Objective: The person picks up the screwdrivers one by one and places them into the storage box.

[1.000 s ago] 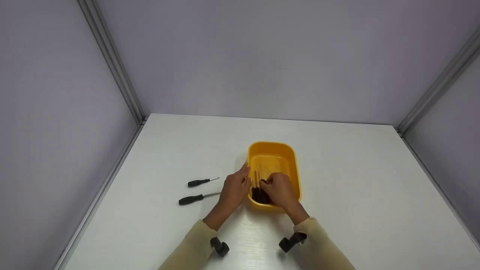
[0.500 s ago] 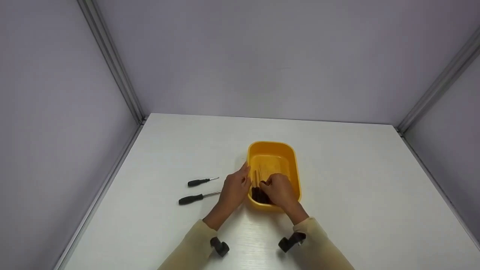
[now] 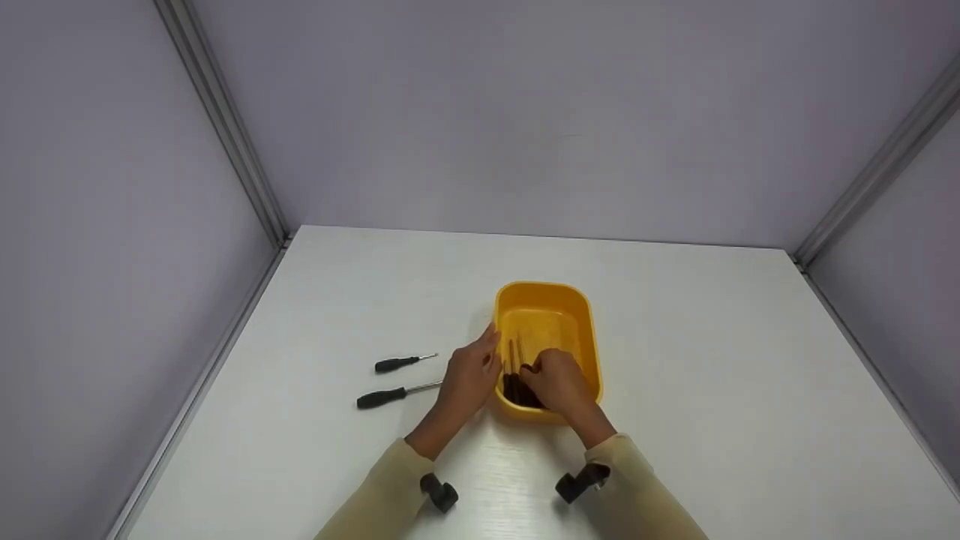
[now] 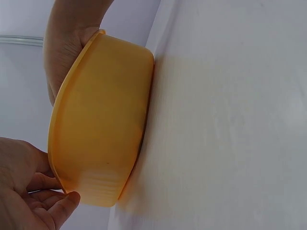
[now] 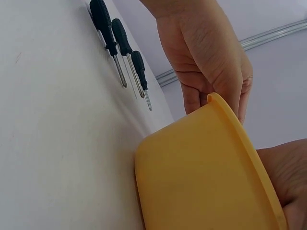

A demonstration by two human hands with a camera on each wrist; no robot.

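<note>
Partway, I reckon: screwdrivers (image 3: pixel 396 364) out left of tub (image 3: pixel 593 337), more inside under R hand (image 3: pixel 559 382), grip unclear; L hand (image 3: pixel 469 379) flat against tub.

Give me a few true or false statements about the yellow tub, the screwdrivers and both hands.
1. The yellow tub lies upside down on the table. False: it stands upright, open side up.
2. The right hand reaches into the tub. True.
3. Screwdrivers on the table lie right of the tub. False: they lie to its left.
4. The left hand rests against the tub's left wall. True.
5. The tub holds nothing. False: dark-handled tools lie inside.
</note>
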